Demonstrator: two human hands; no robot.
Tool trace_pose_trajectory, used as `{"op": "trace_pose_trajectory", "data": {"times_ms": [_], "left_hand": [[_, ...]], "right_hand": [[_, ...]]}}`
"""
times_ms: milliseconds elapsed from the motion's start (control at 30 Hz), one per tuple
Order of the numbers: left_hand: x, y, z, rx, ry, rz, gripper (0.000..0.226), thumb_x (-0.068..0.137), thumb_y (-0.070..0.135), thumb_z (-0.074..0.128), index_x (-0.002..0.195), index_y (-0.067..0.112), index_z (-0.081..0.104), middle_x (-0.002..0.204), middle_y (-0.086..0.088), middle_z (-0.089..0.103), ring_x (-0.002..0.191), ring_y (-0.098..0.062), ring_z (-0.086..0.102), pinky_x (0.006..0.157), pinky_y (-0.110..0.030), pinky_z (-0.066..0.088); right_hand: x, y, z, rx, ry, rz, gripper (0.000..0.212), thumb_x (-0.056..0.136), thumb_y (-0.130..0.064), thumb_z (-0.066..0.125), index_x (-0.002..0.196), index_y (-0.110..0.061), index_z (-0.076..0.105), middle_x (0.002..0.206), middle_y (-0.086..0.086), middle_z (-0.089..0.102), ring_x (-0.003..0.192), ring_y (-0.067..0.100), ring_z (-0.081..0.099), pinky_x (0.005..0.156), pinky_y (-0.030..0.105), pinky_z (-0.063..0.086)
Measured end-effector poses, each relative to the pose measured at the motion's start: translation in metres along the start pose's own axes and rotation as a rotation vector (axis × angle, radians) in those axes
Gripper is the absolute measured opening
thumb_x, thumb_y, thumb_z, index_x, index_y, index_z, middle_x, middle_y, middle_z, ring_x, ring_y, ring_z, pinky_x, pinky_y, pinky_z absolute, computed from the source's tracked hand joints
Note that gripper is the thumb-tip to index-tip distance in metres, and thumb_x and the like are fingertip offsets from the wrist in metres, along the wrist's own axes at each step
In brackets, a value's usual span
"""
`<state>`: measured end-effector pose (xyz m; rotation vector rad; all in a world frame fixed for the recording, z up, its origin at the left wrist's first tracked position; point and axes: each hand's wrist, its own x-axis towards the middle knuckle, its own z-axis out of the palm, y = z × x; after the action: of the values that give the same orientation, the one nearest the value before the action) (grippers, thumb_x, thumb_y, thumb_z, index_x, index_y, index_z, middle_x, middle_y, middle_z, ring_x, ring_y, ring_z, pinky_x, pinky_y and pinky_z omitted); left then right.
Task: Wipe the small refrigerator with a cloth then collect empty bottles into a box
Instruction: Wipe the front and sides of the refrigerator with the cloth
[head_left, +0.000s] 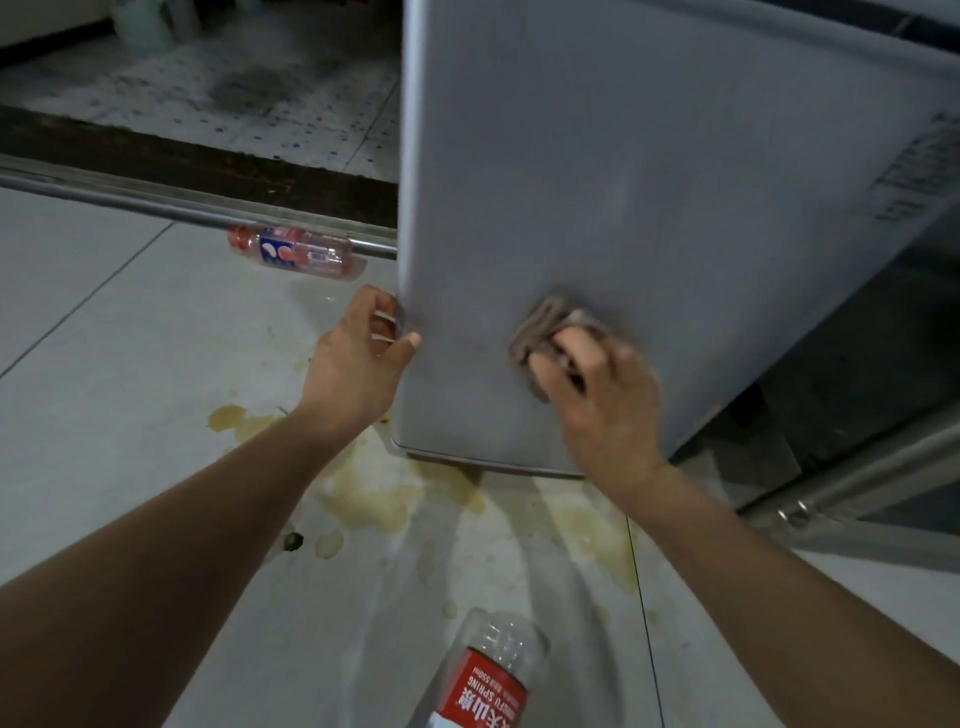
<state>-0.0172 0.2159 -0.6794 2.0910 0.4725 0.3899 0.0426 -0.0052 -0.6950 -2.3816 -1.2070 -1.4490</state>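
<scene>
Pressing a crumpled brown cloth (553, 325) flat on the grey refrigerator door (649, 182), the right hand (597, 384) held it with curled fingers. To its left, the left hand (363, 353) gripped the door's edge, the thumb on the front face. Below both hands, a clear bottle with a red label (483, 680) lay on the stained floor (130, 364). Another bottle (298, 252) lay above the left hand, beside a metal rail (156, 200).

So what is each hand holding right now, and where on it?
The right hand grips the bunched cloth from above, pressing it on the refrigerator door. The left hand holds that door by its left edge, fingers curled behind.
</scene>
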Motion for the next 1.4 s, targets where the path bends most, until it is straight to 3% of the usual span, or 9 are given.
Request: {"op": "trace_pose_trajectory", "data": {"times_ms": [100, 200, 333, 467, 667, 767, 1100, 1300, 1400], "left_hand": [[0.000, -0.002, 0.002, -0.012, 0.021, 0.006, 0.016, 0.090, 0.030, 0.057, 0.102, 0.027, 0.046, 0.098, 0.008, 0.060, 0.083, -0.011, 0.058, 0.057, -0.011, 0.033], [-0.001, -0.003, 0.003, -0.012, 0.028, 0.008, 0.016, 0.090, 0.031, 0.057, 0.101, 0.028, 0.046, 0.097, 0.008, 0.059, 0.083, -0.012, 0.058, 0.059, -0.014, 0.035], [-0.001, -0.004, 0.003, 0.013, 0.036, 0.042, 0.018, 0.090, 0.030, 0.057, 0.104, 0.025, 0.046, 0.098, 0.004, 0.061, 0.088, -0.019, 0.061, 0.074, -0.030, 0.044], [-0.003, -0.006, 0.005, 0.013, 0.047, 0.073, 0.020, 0.090, 0.029, 0.056, 0.107, 0.022, 0.046, 0.099, 0.004, 0.060, 0.088, -0.018, 0.060, 0.080, -0.033, 0.046], [-0.007, -0.005, 0.008, 0.010, 0.069, 0.090, 0.021, 0.092, 0.027, 0.055, 0.109, 0.019, 0.046, 0.099, 0.006, 0.058, 0.087, -0.015, 0.057, 0.078, -0.029, 0.042], [-0.007, -0.004, 0.008, 0.015, 0.082, 0.073, 0.021, 0.091, 0.027, 0.056, 0.109, 0.020, 0.047, 0.098, 0.005, 0.059, 0.086, -0.016, 0.058, 0.078, -0.029, 0.042], [-0.009, -0.009, 0.013, 0.011, 0.133, 0.113, 0.020, 0.092, 0.029, 0.054, 0.109, 0.023, 0.046, 0.100, 0.007, 0.058, 0.088, -0.015, 0.058, 0.078, -0.030, 0.043], [-0.008, -0.011, 0.013, -0.008, 0.122, 0.113, 0.021, 0.092, 0.030, 0.054, 0.111, 0.024, 0.047, 0.100, 0.008, 0.058, 0.088, -0.012, 0.058, 0.078, -0.029, 0.043], [-0.007, -0.013, 0.011, -0.018, 0.126, 0.108, 0.018, 0.091, 0.028, 0.057, 0.108, 0.025, 0.051, 0.098, 0.009, 0.060, 0.086, -0.008, 0.059, 0.079, -0.029, 0.045]], "right_hand": [[-0.042, -0.005, 0.009, -0.017, -0.330, -0.244, 0.031, 0.065, -0.005, 0.074, 0.093, -0.017, 0.072, 0.111, 0.006, 0.062, 0.071, 0.028, 0.055, 0.052, 0.035, 0.048], [-0.045, 0.000, 0.002, 0.018, -0.448, -0.159, 0.024, 0.065, -0.009, 0.078, 0.087, -0.015, 0.070, 0.100, 0.007, 0.064, 0.067, 0.028, 0.059, 0.054, 0.037, 0.049], [-0.017, 0.035, -0.017, 0.077, -0.108, 0.383, 0.011, 0.090, -0.029, 0.055, 0.097, -0.021, 0.056, 0.100, 0.002, 0.053, 0.090, 0.024, 0.055, 0.079, 0.032, 0.043], [-0.006, 0.054, -0.024, -0.084, 0.147, 0.403, 0.012, 0.094, -0.010, 0.046, 0.104, -0.016, 0.051, 0.116, 0.007, 0.040, 0.096, 0.033, 0.054, 0.080, 0.036, 0.046], [-0.082, 0.043, 0.000, -0.011, -0.207, 0.075, 0.037, 0.074, -0.002, 0.072, 0.102, -0.016, 0.052, 0.115, 0.009, 0.038, 0.078, 0.032, 0.048, 0.057, 0.038, 0.051], [-0.086, 0.042, -0.009, 0.064, -0.386, 0.098, 0.035, 0.062, 0.000, 0.079, 0.092, -0.011, 0.065, 0.110, 0.010, 0.042, 0.074, 0.034, 0.054, 0.053, 0.035, 0.051], [-0.035, 0.066, -0.031, 0.021, 0.116, 0.834, 0.035, 0.073, 0.004, 0.054, 0.105, -0.007, 0.045, 0.124, 0.022, 0.038, 0.108, 0.035, 0.049, 0.091, 0.029, 0.043], [-0.088, 0.030, -0.008, 0.069, -0.200, 1.087, 0.029, 0.077, 0.010, 0.057, 0.103, 0.007, 0.044, 0.125, 0.031, 0.036, 0.093, 0.043, 0.054, 0.077, 0.047, 0.054], [-0.080, 0.032, -0.014, 0.182, -0.167, 1.197, 0.041, 0.072, 0.017, 0.062, 0.106, 0.007, 0.042, 0.127, 0.029, 0.032, 0.096, 0.034, 0.050, 0.087, 0.033, 0.051]]}}
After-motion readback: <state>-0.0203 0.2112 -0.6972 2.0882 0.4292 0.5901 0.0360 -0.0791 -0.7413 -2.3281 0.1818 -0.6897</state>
